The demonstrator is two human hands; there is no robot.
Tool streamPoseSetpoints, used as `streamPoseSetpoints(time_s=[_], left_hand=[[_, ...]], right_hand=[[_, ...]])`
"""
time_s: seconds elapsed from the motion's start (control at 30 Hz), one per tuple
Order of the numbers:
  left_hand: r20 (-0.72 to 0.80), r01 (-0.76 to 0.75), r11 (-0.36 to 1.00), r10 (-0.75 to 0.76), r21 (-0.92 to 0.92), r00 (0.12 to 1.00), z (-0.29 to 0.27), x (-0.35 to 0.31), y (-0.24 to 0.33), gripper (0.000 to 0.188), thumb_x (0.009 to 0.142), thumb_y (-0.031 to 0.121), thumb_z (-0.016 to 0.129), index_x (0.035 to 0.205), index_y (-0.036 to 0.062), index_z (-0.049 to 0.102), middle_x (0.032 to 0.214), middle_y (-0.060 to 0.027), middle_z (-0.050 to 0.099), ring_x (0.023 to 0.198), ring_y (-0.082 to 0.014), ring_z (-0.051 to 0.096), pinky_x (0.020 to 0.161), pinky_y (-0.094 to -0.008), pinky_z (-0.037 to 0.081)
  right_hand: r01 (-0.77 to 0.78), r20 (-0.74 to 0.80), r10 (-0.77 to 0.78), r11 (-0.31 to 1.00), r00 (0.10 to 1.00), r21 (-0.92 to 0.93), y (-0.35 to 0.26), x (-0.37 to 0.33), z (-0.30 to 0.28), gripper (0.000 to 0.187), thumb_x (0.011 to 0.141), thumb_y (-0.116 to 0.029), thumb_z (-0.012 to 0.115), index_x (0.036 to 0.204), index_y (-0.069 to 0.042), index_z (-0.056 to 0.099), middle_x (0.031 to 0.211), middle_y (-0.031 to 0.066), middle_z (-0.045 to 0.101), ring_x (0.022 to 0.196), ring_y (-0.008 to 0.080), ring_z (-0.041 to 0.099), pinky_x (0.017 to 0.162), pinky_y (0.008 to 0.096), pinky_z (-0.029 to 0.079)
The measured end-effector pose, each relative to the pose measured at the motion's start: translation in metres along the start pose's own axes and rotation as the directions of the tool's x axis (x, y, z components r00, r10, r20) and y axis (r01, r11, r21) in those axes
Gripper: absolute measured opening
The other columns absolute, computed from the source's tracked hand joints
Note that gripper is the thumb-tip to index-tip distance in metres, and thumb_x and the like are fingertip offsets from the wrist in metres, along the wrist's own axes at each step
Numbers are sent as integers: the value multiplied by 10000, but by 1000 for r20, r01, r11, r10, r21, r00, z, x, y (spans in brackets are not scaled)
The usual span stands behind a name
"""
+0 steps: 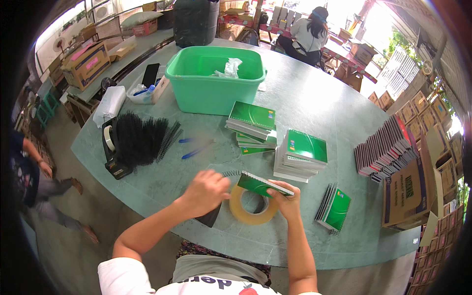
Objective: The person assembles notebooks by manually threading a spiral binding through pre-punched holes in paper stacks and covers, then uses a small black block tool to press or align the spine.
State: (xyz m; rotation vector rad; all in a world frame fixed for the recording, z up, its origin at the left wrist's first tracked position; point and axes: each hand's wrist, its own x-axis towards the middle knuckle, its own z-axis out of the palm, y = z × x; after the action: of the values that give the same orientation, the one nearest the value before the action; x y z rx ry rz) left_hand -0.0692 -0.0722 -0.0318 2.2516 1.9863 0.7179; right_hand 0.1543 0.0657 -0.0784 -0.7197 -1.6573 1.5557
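Note:
My right hand (287,201) grips a small green notebook (256,185) by its near right end, thumb on the cover. From the notebook's left end sticks out a black spiral binding coil (231,173), partly threaded along its edge. My left hand (208,190) is closed at the coil's free end, its fingertips partly hidden. Beneath the notebook lies a wide roll of tape (239,208). A dark flat piece (210,217) shows below my left hand. Farther off are stacks of green notebooks (301,157) and a pile of loose black coils (142,142).
A green tub (216,93) with crumpled white material stands at the back. Blue-handled tools (191,155) lie left of centre near a tape dispenser (118,170). Bound coiled notebooks (334,209), a dark notebook stack (383,150) and a carton (408,196) are rightward. Other people (310,37) are beyond.

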Motion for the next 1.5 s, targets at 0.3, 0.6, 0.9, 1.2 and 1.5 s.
streamPoseSetpoints(time_s=[0.3,0.6,0.9,1.2,1.5], left_hand=[[-553,-12,993,-57,-120,831,-44,15,26,367,754,47,686,1099,153,618,938,-94,534,747,-229,581,616,-332,501],[-576,-44,997,1,-62,817,-27,32,25,367,714,0,708,1041,154,647,928,-73,522,782,-203,550,625,-328,485],[-442,-26,993,-27,-112,897,-19,31,30,371,699,-21,711,1037,121,650,912,-78,544,740,-213,559,628,-305,474],[-273,22,971,-88,-237,958,-18,21,33,334,689,-16,711,1003,83,653,905,-81,565,866,-244,580,731,-319,486],[-271,-4,930,-104,-368,957,-21,21,27,304,691,19,716,975,46,613,917,-105,590,800,-275,605,707,-344,494]], right_hand=[[24,1,-25,988,1000,151,0,-1,9,224,791,39,679,1014,32,670,1016,108,682,933,147,628,843,266,497],[-15,-52,23,990,998,137,1,-7,10,216,798,13,689,1011,34,668,965,71,684,866,112,616,791,239,492],[-23,-64,33,990,997,141,2,-8,13,229,786,-3,711,1009,33,670,925,56,681,819,99,611,744,224,492],[-13,-91,24,993,996,118,1,-10,14,230,783,-8,716,1005,31,671,906,43,674,795,91,598,721,218,486],[-5,-49,8,999,999,54,2,-11,10,249,779,-10,718,1017,36,660,929,56,677,839,101,603,768,233,485]])
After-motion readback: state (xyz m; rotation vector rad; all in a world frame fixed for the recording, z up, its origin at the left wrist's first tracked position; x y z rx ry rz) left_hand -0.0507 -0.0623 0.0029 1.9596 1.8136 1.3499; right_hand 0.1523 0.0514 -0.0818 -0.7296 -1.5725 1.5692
